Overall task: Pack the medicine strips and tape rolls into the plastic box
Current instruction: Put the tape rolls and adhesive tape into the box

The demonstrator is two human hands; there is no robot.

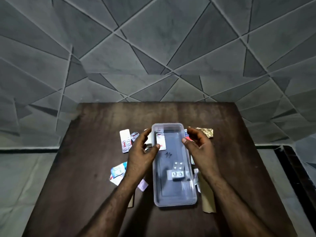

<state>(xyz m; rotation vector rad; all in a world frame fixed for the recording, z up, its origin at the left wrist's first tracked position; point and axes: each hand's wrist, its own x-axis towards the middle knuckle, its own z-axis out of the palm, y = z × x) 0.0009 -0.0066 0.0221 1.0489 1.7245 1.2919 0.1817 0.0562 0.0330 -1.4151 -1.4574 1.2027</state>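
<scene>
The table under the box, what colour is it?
Dark brown wood table, seen in the head view.

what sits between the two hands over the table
In the head view, the far half of the clear plastic box lies between left hand and right hand, a white red-marked strip inside.
</scene>
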